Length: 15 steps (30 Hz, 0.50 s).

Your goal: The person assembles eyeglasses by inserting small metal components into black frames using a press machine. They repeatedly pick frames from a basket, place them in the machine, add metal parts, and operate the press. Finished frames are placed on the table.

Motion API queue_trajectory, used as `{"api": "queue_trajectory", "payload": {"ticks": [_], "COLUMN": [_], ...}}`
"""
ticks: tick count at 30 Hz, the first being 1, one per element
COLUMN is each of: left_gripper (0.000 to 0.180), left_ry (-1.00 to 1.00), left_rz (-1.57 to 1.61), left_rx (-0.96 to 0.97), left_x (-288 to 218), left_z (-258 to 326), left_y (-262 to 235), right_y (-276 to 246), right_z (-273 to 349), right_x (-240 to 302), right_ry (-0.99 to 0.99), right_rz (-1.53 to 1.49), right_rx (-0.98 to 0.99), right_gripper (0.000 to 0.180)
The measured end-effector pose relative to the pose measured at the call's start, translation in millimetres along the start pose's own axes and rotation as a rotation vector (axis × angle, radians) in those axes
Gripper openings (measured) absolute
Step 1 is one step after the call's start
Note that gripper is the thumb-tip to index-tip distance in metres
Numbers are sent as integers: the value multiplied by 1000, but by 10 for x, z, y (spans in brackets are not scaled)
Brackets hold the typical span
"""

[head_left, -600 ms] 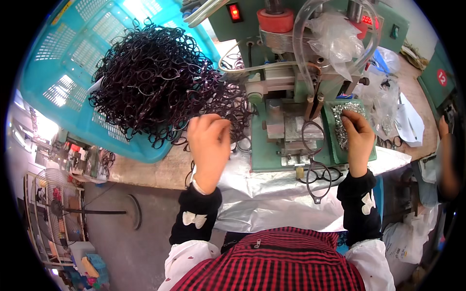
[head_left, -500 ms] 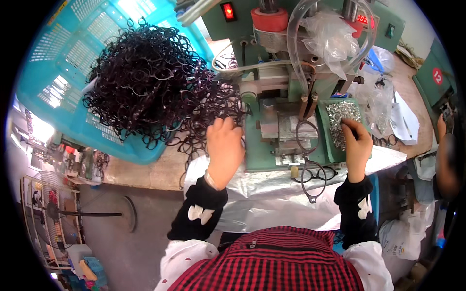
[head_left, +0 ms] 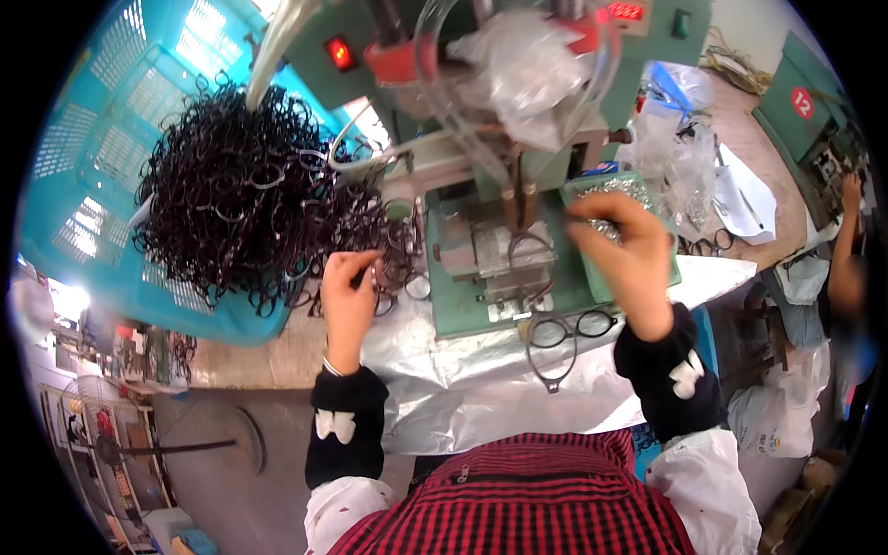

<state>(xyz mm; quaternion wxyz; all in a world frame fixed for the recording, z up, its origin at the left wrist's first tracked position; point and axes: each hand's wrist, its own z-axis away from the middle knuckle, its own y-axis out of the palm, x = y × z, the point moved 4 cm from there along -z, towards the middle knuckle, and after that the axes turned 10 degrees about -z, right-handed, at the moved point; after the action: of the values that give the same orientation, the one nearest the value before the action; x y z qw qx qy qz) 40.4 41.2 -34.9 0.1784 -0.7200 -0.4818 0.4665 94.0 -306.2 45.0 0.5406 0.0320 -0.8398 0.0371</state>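
Note:
My left hand [head_left: 348, 301] is closed in a pinch on a black spectacle frame [head_left: 382, 303] beside the near edge of a big heap of dark spectacle frames [head_left: 231, 208]. Fingertips bent together, my right hand [head_left: 631, 264] hovers over the left side of a green tray [head_left: 673, 272] of small shiny metal pieces [head_left: 622, 188]. Whatever it pinches is too small and blurred to make out. Between my hands, another spectacle frame [head_left: 552, 387] hangs upright at the green bench machine's metal fixture [head_left: 499, 254]. A further frame [head_left: 597, 323] lies crosswise behind its lower rim.
A turquoise basket [head_left: 97, 231] holds the heap at left. Clear plastic bags [head_left: 684, 171], white paper [head_left: 743, 199] and scissors [head_left: 712, 242] lie right of the tray. Silvery sheeting [head_left: 444, 388] covers the table's front edge. Another person's arm [head_left: 846, 240] shows at far right.
The view has shifted. My left hand has drawn back from the heap with a spectacle frame in its fingers. My right hand has moved left, from the metal pieces toward the fixture.

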Motion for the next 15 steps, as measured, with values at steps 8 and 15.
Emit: {"api": "queue_trajectory", "payload": {"ticks": [8,15], "left_gripper": [15,21], "left_ry": [88,82], "left_rz": [151,268], "left_rx": [-305,-719], "left_x": [-346,-325], "left_z": [-231,-299], "left_y": [-269,-430], "right_y": [361,483], "right_z": [50,-45], "right_x": [-248,-97], "right_ry": [103,223], "right_rz": [-339,-554], "right_rx": [-126,-52], "right_gripper": [43,42]}}
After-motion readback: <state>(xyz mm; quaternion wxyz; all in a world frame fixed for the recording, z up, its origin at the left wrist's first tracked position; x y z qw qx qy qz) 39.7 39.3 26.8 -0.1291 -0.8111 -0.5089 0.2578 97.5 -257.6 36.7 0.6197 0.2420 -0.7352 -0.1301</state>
